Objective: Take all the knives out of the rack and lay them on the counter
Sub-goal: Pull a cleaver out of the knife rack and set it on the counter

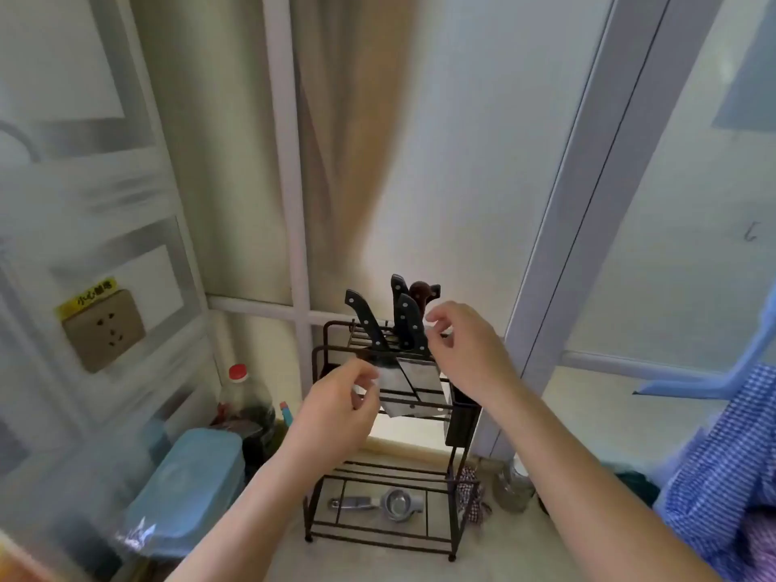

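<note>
A dark wire rack (336, 417) stands on the counter (378, 564) against the window. Several knives stand in its top slots: a black riveted handle at the left (364, 321), two black handles in the middle (408, 319), and a brown handle behind them (420, 294). Broad steel blades (413, 378) hang below the top rail. My left hand (336, 407) hovers in front of the blades, fingers loosely curled and holding nothing. My right hand (466, 346) is just right of the handles, fingers apart, its fingertips close to the middle black handles, not gripping any.
A metal strainer (394, 504) lies on the rack's bottom shelf. A dark bottle with a red cap (243, 396) and a blue lidded box (189, 489) stand to the left. A glass jar (512, 489) and checked cloth (470, 493) sit right of the rack. A wall socket (105, 327) is at left.
</note>
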